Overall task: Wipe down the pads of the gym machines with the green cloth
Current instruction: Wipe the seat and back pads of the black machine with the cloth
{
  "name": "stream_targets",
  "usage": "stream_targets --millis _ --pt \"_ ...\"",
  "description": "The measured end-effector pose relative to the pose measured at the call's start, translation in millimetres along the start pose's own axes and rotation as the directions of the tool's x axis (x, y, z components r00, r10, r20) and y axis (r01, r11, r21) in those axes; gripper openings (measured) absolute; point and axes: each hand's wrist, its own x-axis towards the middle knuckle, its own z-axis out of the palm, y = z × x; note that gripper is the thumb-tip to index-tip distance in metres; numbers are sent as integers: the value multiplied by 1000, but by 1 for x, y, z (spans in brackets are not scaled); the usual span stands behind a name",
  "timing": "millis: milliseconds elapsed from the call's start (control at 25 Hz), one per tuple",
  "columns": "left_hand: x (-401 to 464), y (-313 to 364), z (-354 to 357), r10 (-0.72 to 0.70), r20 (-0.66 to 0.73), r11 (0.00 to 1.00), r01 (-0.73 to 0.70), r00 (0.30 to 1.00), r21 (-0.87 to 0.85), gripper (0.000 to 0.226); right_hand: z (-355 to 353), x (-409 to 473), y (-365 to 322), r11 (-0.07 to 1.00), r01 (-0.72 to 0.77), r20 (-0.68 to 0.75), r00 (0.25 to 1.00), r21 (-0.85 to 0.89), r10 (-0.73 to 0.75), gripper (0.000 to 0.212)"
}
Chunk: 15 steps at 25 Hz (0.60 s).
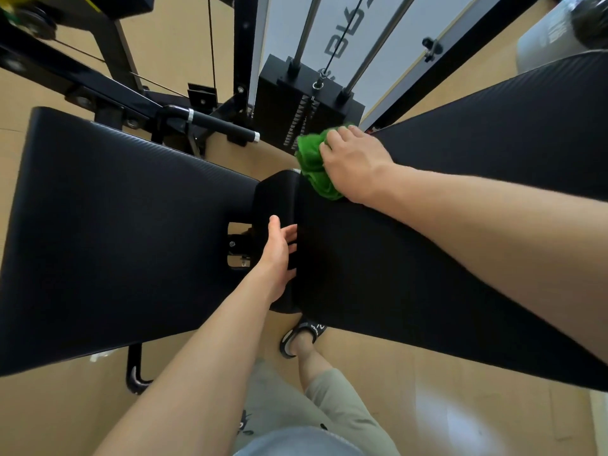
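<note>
— How many pads do you have in front of you?

— Two large black ones. The left pad [115, 225] and the right pad [444, 258] sit side by side, with a smaller black centre piece [274, 199] in the gap between them. That makes three padded surfaces.

— And the cloths?

— One green cloth [316, 166], bunched up. It lies at the far, narrow end of the right pad, near its edge, under your right hand [355, 162].

— What is that hand doing?

— Your fingers [332, 139] are curled over the top of the cloth and press it onto the pad. Whether your thumb is tucked under it, you cannot tell.

— The other hand?

— Your left hand [278, 258] holds nothing. Its fingers are straight and together, reaching into the dark gap at the edge of the centre piece, with the thumb lifted apart. Whether the fingertips touch the right pad cannot be told.

— What else is there?

— One weight stack [296, 103] beyond the cloth, with two steel guide rods [306, 31] rising from it and one cable. One black handle bar [217, 123] with silver ends lies beyond the left pad. One foot in a black shoe [301, 335] stands on the tan floor [460, 406] below the pads.
</note>
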Motion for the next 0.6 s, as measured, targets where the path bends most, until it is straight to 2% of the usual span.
stream_targets --millis 80,120,240,360,480,600 --pt "-2 1 2 -6 -7 1000 6 1000 7 73 0 -11 -16 999 -45 11 999 25 45 54" --pt "-2 2 2 -9 1 1000 9 1000 -1 74 2 -27 -33 999 -7 13 1000 44 7 59" --pt "-4 6 0 -51 68 997 54 996 -49 77 7 -105 -95 975 185 20 982 120 -189 59" --pt "-8 8 3 -56 16 998 56 998 -17 74 8 -135 -115 934 352 71 932 58 -356 60" --pt "-8 5 3 -41 24 999 40 999 37 73 1 -97 -104 937 349 84 934 10 -348 56" --pt "-4 5 -1 -60 80 998 61 995 -2 77 7 -81 -99 955 297 98 950 4 -296 65"
